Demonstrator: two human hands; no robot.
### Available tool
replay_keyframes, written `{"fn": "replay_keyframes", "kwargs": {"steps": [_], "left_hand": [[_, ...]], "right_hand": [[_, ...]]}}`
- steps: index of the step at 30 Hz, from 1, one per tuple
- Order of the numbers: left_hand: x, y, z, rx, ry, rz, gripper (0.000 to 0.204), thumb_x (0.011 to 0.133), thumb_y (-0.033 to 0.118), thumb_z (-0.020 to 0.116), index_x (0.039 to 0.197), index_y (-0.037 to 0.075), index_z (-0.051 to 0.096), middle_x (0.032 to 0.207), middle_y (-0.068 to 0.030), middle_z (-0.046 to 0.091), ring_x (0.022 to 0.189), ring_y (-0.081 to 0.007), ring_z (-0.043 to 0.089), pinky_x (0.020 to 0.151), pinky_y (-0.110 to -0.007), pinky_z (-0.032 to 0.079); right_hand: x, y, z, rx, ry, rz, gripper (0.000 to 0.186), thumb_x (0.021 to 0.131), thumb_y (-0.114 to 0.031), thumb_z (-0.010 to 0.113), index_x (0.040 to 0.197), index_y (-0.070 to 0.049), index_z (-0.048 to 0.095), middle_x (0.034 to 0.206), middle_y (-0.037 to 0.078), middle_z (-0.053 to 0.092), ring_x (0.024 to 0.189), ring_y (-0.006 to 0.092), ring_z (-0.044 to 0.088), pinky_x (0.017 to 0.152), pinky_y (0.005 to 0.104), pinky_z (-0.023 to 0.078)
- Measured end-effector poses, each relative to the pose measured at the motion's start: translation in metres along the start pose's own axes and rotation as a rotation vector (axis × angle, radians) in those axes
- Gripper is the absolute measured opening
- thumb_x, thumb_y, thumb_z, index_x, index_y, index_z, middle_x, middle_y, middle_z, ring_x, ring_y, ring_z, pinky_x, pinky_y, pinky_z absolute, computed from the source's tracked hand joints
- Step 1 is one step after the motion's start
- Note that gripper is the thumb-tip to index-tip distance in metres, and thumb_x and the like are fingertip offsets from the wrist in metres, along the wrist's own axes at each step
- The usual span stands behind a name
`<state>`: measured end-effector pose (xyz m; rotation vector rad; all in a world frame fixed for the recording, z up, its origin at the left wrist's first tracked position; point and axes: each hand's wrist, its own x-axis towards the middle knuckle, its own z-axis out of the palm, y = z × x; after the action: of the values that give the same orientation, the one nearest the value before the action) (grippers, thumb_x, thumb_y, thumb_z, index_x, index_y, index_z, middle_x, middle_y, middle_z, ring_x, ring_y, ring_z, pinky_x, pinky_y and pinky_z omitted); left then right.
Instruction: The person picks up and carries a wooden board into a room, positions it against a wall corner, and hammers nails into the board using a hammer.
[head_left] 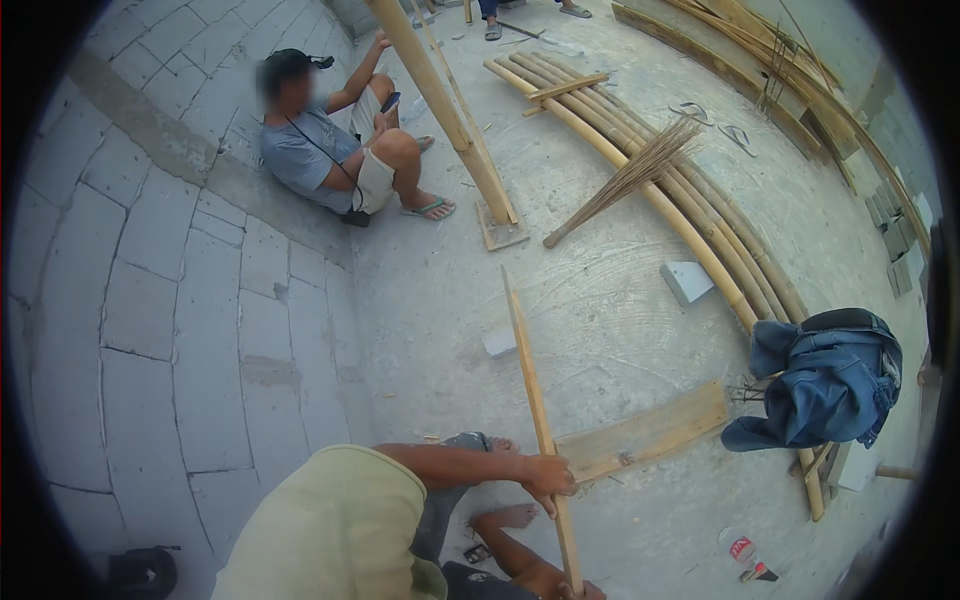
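Observation:
A long, narrow wooden strip (533, 390) slants away from the lower edge, its far end narrowing to a point. My left hand (550, 478) is closed around its lower part. At the bottom edge, my right hand (588, 592) shows only in part; it appears closed on the strip's near end, with most of it cut off. My bare feet (512, 515) are on the floor beside the strip. A flat wooden board (650, 430) lies just right of my left hand.
Bamboo poles (690, 215) curve across the right, with a stick broom (625, 185) over them. A denim garment (830, 385) hangs at right. Another person (310, 150) sits by the block wall (140, 260), near an upright bamboo post (450, 110). Pale blocks (687, 282) lie about.

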<state>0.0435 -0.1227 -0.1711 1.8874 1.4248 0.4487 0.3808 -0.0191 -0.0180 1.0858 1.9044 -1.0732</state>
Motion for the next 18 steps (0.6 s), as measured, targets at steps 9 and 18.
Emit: {"fn": "replay_keyframes", "kwargs": {"steps": [9, 18], "left_hand": [[-0.135, 0.104, -0.045, -0.112, 0.16, -0.161, 0.076, 0.079, 0.062, 0.072, 0.132, 0.008, 0.06, 0.115, -0.0122, 0.063, 0.117, -0.0311, 0.056, 0.11, -0.053, 0.034], [-0.219, 0.181, -0.104, -0.064, 0.411, -0.488, 0.078, 0.082, 0.055, 0.075, 0.14, 0.008, 0.054, 0.148, -0.0191, 0.046, 0.145, -0.0356, 0.037, 0.117, -0.06, 0.029]], "right_hand": [[-0.132, -0.149, -0.006, 0.074, -0.062, -0.025, 0.058, 0.092, -0.052, 0.064, 0.109, 0.003, 0.069, 0.098, 0.028, 0.07, 0.097, 0.0487, 0.065, 0.083, 0.0511, 0.051], [-0.197, -0.229, -0.013, 0.1, -0.034, -0.09, 0.057, 0.093, -0.051, 0.063, 0.111, 0.003, 0.069, 0.1, 0.029, 0.07, 0.098, 0.0487, 0.065, 0.084, 0.0504, 0.051]]}}
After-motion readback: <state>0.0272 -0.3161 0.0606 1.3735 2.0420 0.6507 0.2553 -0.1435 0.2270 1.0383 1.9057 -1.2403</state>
